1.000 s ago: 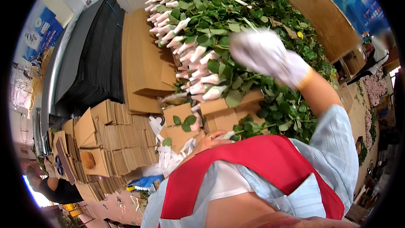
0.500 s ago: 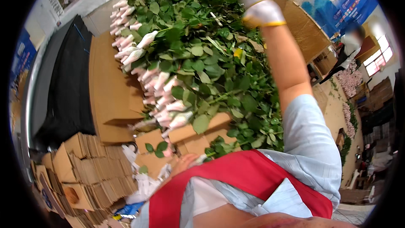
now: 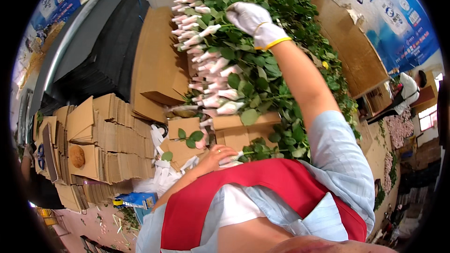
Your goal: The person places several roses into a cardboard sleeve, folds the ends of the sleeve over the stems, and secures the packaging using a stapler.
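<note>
A big heap of cut roses (image 3: 209, 58) lies across the bench, leafy stems to the right and pale pink buds in white net sleeves to the left. Over the upper part of the heap is my right hand (image 3: 251, 18), in a white glove with a yellow cuff. Its fingers are curled down among the leaves, beside one sleeved bud (image 3: 209, 30) that sticks out; the glove hides what they hold, if anything. Close to my red apron, my bare left hand (image 3: 218, 155) is closed around a white-sleeved rose (image 3: 233, 158), whose leaves point right.
Flattened cardboard (image 3: 110, 145) is stacked at left, below a tall pile of black sheets (image 3: 101, 42). A brown carton panel (image 3: 157, 61) borders the bud side; another cardboard wall (image 3: 351, 51) stands behind. White strips (image 3: 164, 178) lie near my left arm. A person (image 3: 408, 91) is at far right.
My gloved right hand has come down and left, from above the heap's far edge to near the sleeved buds. The view has swung, bringing my left hand more fully into sight.
</note>
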Action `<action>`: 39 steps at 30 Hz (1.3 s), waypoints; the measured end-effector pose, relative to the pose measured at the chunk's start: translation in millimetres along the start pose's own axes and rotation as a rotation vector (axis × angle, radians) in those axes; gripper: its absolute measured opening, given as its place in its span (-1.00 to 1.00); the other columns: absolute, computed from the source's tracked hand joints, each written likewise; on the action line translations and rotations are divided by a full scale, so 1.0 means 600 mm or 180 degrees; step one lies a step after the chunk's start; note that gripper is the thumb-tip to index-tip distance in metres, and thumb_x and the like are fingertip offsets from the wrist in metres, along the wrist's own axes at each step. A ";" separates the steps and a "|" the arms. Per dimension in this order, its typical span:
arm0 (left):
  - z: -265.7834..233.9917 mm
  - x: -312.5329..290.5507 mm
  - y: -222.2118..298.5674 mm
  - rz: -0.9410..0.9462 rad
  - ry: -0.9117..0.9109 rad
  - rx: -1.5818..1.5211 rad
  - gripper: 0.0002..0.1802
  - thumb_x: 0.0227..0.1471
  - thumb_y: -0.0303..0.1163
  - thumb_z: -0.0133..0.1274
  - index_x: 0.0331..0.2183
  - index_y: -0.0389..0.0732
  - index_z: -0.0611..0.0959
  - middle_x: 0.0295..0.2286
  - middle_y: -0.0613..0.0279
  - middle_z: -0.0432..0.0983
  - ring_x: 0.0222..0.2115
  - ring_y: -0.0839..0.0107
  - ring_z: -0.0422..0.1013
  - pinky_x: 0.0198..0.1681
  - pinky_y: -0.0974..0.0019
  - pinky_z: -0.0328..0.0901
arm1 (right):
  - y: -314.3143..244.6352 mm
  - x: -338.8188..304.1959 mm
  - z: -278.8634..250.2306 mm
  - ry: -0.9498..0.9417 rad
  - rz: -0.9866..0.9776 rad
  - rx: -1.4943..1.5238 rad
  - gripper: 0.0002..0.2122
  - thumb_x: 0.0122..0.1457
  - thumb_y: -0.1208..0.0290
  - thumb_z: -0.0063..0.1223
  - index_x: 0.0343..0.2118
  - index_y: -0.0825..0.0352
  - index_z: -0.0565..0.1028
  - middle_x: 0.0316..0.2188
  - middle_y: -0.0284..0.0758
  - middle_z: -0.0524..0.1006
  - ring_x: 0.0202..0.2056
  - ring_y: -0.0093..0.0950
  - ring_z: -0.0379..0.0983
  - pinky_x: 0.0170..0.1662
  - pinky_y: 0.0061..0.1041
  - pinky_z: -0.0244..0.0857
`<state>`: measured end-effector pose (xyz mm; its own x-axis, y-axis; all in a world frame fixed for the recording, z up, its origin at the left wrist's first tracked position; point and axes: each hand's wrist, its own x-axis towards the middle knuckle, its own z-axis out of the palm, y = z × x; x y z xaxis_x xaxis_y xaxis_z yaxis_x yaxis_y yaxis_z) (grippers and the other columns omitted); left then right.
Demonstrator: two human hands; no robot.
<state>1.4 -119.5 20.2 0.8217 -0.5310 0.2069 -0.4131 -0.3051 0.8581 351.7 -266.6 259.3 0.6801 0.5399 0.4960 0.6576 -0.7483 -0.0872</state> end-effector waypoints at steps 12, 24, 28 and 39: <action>0.020 0.002 0.015 0.0263 0.0194 0.0192 -0.53 -0.06 -0.44 0.13 -0.02 -0.14 0.56 -0.11 0.17 0.49 -0.03 0.17 0.33 0.05 0.13 0.19 | 0.219 -0.040 -0.385 0.1410 0.0800 -0.2122 -0.73 0.19 0.20 -0.06 -0.17 0.25 0.50 -0.25 -0.26 0.55 -0.22 -0.35 0.49 -0.11 -0.45 0.35; 0.005 -0.004 0.007 -0.0244 0.0171 -0.0041 -0.37 -0.28 -0.27 0.38 -0.08 -0.15 0.59 -0.02 0.07 0.38 0.06 0.06 0.23 0.08 0.05 0.22 | -0.097 -0.324 -0.494 0.0503 0.1666 0.0195 -0.71 0.16 0.23 0.07 -0.18 0.34 0.55 -0.40 -0.23 0.60 -0.45 -0.55 0.53 -0.43 -0.58 0.39; 0.015 -0.006 0.003 0.0084 0.0769 -0.0015 -0.38 -0.31 -0.21 0.41 -0.09 0.01 0.63 0.18 -0.02 0.09 0.18 -0.06 0.06 0.17 -0.03 0.11 | -0.167 -0.435 -0.192 -0.1868 0.0751 0.0446 -0.81 0.13 0.18 -0.02 -0.37 0.15 0.55 -0.56 -0.25 0.55 -0.52 -0.27 0.51 -0.42 -0.27 0.42; -0.014 0.019 0.018 -0.0058 -0.0077 -0.0022 -0.58 -0.20 -0.24 0.32 -0.20 -0.05 0.67 0.03 0.04 0.36 -0.01 0.05 0.36 0.03 0.16 0.28 | -0.108 -0.246 -0.101 -0.1160 -0.0623 0.1221 -0.81 0.09 0.26 -0.03 -0.41 0.25 0.53 -0.48 -0.17 0.57 -0.43 -0.21 0.53 -0.38 -0.25 0.41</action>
<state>9.5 -122.2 35.7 0.8194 -0.5444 0.1797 -0.3953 -0.3096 0.8648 189.2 -321.0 244.1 0.5569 0.8036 0.2099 0.8071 -0.4639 -0.3652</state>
